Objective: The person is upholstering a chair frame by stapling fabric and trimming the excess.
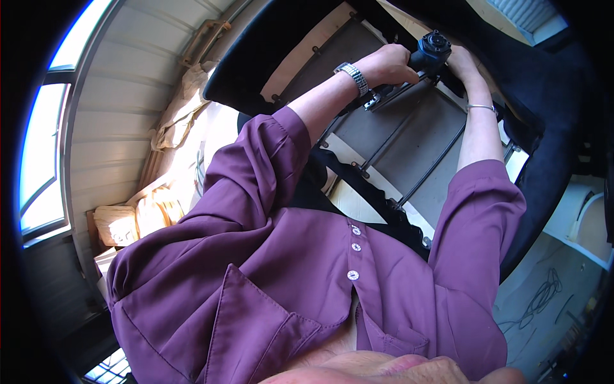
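Observation:
My left hand (387,64), with a metal watch at the wrist, is closed around the handle of a dark staple gun (433,46) with a round, screwed cap. A shiny metal fitting (371,102) sticks out below that hand. Just right of the tool, my right hand (462,64) reaches to the far edge of a black upholstered furniture frame (243,70); its fingers are largely hidden. Between the arms, the frame's open side shows grey sheeting (422,147), crossed by thin dark rods (432,168) fixed to pale wooden rails.
Dark fabric (556,115) drapes along the right side. A white curved piece (579,214) stands at the right, above floor with a loose cable (543,297). Wrapped bundles (137,217) lie at the left, near a ribbed wall (121,115) and bright window (45,153).

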